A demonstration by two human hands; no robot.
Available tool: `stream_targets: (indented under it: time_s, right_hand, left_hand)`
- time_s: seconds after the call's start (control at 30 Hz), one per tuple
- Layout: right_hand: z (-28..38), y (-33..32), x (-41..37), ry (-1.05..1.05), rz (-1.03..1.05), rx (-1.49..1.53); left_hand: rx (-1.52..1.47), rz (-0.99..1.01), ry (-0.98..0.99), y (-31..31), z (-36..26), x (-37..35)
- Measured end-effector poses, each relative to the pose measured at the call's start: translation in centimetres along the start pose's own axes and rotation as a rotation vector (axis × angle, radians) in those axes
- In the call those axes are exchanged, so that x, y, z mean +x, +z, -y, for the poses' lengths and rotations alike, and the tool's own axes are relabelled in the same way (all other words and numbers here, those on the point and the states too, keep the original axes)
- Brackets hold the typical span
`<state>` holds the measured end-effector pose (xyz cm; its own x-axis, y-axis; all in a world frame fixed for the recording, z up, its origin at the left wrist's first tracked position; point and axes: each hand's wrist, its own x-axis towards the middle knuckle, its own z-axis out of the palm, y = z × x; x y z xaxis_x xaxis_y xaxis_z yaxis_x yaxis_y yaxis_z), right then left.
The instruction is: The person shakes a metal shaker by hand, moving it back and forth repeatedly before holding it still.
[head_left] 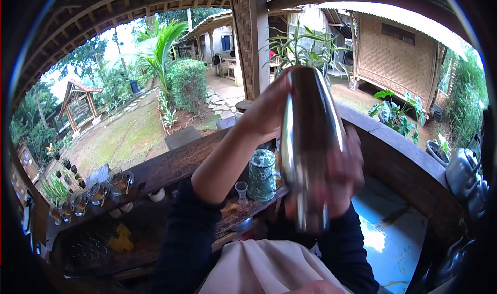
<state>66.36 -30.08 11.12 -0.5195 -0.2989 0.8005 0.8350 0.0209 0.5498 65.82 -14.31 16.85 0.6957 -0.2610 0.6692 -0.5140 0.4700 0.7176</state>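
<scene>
A shiny metal cocktail shaker (313, 133) is held up in front of my chest, slightly tilted, its narrow end pointing down. My left hand (272, 105) is closed against its upper left side, the fingers partly hidden behind the metal. Lower down on the right, my right hand (336, 175) wraps round the shaker, blurred by motion. Behind the shaker, to its left, a green speckled enamel jug (262, 175) stands on the wooden counter. Beside the jug is a small clear glass (241, 191).
Several glass cups on saucers (118, 181) line the wooden ledge (171, 162) at the left. Yellow pieces (121, 238) lie on the lower shelf. Metal kettles (464, 172) stand at the far right, by the curved counter edge (398, 149).
</scene>
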Motion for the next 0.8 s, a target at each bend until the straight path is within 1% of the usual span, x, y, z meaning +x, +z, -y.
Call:
stream_targets:
  time_s: [0.03,0.07,0.1,0.13,0.17,0.2,0.23,0.3,0.33,0.37,0.4,0.43,0.47,0.5,0.53,0.57,0.63,0.67,0.7,0.73,0.77,0.8]
  right_hand:
    - [-3.9,1.6,-0.1,-0.056,0.037,0.103]
    - [-5.3,3.7,-1.0,0.140,0.036,0.043]
    - [-5.5,4.8,-0.4,0.460,0.077,0.151]
    - [-6.0,4.8,-0.4,0.645,0.129,0.187]
    - [-5.3,4.3,0.3,0.647,0.128,0.191]
    - [-4.1,3.4,1.7,0.538,0.089,0.163]
    - [-3.6,3.1,2.4,0.432,0.047,0.133]
    - [-1.4,1.2,3.2,0.129,0.101,0.094]
    - [-0.4,1.2,2.9,0.019,0.055,0.105]
    - [0.1,1.7,2.2,-0.054,-0.029,0.132]
    - [0.1,2.0,1.6,-0.071,-0.066,0.145]
    - [-0.3,2.2,0.9,-0.065,-0.082,0.146]
    - [-1.5,2.5,0.1,-0.039,-0.061,0.143]
    - [-3.3,3.4,-0.2,0.013,-0.011,0.120]
    - [-5.3,4.9,-0.6,0.131,0.031,0.108]
    - [-5.7,6.1,-1.0,0.339,0.039,0.153]
    - [-5.4,6.9,-1.0,0.940,-0.021,0.314]
    - [-4.9,6.2,0.0,0.765,-0.030,0.286]
    - [-3.7,5.0,1.3,0.612,0.051,0.212]
    - [-2.2,3.9,2.3,0.403,0.065,0.131]
    - [-1.0,2.7,2.2,0.187,0.087,0.129]
    - [-1.0,2.8,1.9,0.189,0.086,0.131]
  left_hand:
    - [-0.185,-0.039,-0.196,-1.5,-0.2,0.4]
    - [0.296,-0.063,0.061,-3.7,1.1,0.4]
    - [0.779,-0.079,0.322,-4.1,1.5,0.6]
    - [0.783,-0.076,0.322,-4.7,2.0,0.7]
    - [0.542,-0.232,0.227,-3.9,1.9,0.5]
    - [0.304,-0.378,0.129,-2.8,1.4,0.5]
    - [-0.185,-0.343,-0.022,-2.3,0.0,-0.2]
    - [-0.233,-0.220,-0.215,1.3,-2.3,-1.8]
    - [-0.224,-0.226,-0.217,2.3,-1.9,-2.2]
    - [-0.062,-0.034,0.079,3.3,-1.2,-2.4]
    - [0.102,0.161,0.373,3.8,-0.8,-2.6]
    - [0.140,0.083,0.294,2.8,-1.1,-3.0]
    - [0.044,-0.015,0.077,0.7,-1.6,-2.5]
    - [-0.055,-0.115,-0.139,-2.1,-2.1,-1.6]
    - [-0.163,-0.033,-0.192,-5.3,-1.6,-0.4]
    - [-0.452,0.077,-0.141,-9.0,0.6,0.6]
    - [0.009,-0.476,0.035,-7.3,2.1,0.4]
    - [0.313,-0.366,0.179,-5.1,1.7,0.1]
    - [0.352,-0.327,0.146,-4.1,0.9,-0.7]
    - [0.013,-0.260,-0.015,-2.1,-0.8,-1.8]
    - [-0.329,-0.190,-0.175,-0.1,-2.2,-2.7]
    - [-0.123,-0.202,-0.149,0.9,-1.9,-2.6]
